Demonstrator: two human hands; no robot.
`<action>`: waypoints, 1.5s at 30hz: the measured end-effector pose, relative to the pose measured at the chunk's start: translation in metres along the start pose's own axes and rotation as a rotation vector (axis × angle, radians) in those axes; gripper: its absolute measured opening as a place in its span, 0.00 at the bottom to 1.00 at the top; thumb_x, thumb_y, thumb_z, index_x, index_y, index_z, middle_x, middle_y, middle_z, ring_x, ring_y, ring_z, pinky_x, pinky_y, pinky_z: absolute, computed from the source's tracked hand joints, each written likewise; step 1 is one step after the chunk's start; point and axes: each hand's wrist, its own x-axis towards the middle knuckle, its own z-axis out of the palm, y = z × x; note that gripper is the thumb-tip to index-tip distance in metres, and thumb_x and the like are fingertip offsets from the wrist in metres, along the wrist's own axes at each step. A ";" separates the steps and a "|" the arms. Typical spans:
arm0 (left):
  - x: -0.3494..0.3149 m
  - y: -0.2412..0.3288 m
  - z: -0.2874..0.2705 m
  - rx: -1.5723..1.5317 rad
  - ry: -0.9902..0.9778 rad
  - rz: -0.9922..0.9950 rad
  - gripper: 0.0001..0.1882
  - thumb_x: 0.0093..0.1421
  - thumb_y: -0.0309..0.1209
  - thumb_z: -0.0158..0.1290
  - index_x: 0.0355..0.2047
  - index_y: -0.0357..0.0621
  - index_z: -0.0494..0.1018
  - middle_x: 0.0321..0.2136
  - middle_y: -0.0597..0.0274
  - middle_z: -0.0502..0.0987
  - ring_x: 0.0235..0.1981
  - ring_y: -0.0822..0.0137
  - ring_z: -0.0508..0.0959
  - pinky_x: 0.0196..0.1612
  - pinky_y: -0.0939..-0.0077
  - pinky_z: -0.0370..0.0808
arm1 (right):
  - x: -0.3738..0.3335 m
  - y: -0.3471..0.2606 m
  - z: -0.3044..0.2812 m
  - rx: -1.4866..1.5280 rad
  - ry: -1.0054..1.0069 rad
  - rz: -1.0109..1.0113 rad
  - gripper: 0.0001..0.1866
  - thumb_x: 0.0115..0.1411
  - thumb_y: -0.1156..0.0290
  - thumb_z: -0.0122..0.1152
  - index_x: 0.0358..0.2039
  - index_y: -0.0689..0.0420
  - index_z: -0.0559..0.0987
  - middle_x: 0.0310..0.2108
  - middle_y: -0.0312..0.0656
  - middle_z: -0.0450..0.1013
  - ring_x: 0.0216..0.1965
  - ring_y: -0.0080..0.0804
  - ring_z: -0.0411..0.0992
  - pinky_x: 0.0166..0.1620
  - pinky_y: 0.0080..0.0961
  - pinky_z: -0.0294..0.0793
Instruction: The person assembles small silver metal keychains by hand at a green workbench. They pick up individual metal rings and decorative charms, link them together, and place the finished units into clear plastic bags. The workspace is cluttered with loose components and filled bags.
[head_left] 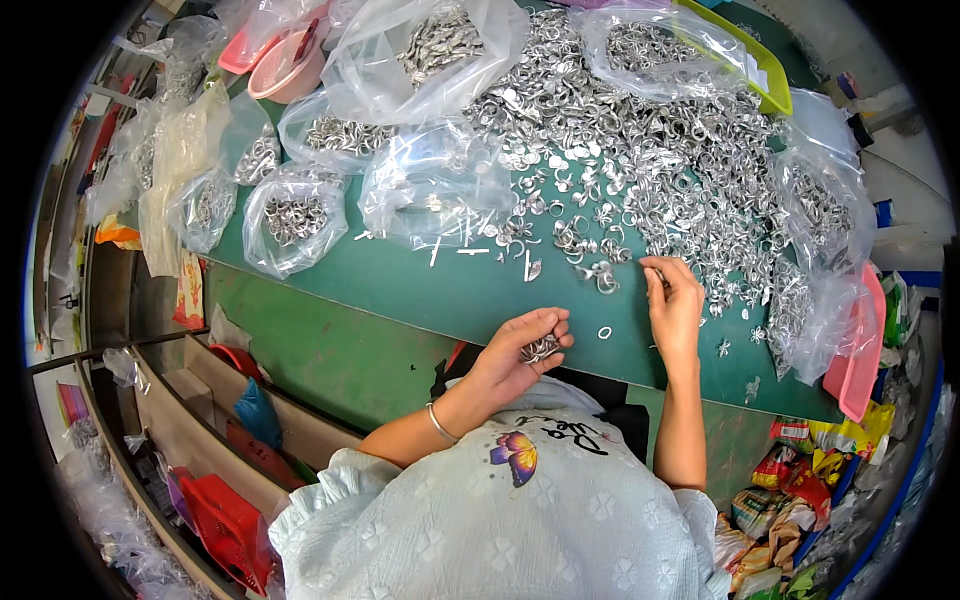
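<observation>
left hand [518,352]: cupped, fingers gripping bunch of metal rings [540,348] at tabletop [420,290] near edge | right hand [674,305]: fingertips pinched one ring beside loose pile [660,170]

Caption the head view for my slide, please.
Left hand cups silver rings; right hand picks from the pile.

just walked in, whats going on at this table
A person sits at a green table covered with a big heap of small silver rings. The left hand cups a small bunch of them. The right hand picks at the heap's near edge. Clear bags of rings lie around.
</observation>
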 end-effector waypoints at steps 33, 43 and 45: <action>0.018 0.000 0.013 -0.182 -0.065 -0.077 0.09 0.59 0.30 0.46 0.29 0.35 0.70 0.37 0.53 0.69 0.43 0.59 0.73 0.37 0.71 0.79 | 0.008 0.007 -0.006 0.571 -0.111 0.251 0.10 0.56 0.80 0.51 0.40 0.63 0.72 0.25 0.36 0.71 0.22 0.16 0.66 0.25 0.12 0.66; 0.018 -0.003 0.008 -0.100 -0.137 -0.089 0.11 0.58 0.32 0.48 0.38 0.37 0.69 0.31 0.63 0.69 0.30 0.73 0.70 0.23 0.85 0.68 | 0.011 0.008 -0.005 0.461 -0.018 0.307 0.09 0.51 0.81 0.57 0.35 0.63 0.76 0.19 0.36 0.71 0.18 0.16 0.66 0.20 0.14 0.67; 0.018 -0.002 0.010 -0.119 -0.123 -0.107 0.13 0.57 0.31 0.49 0.41 0.38 0.68 0.30 0.65 0.68 0.27 0.75 0.68 0.21 0.86 0.64 | 0.013 0.009 -0.007 0.305 0.010 0.270 0.09 0.51 0.80 0.56 0.35 0.63 0.76 0.20 0.36 0.72 0.19 0.15 0.66 0.20 0.14 0.67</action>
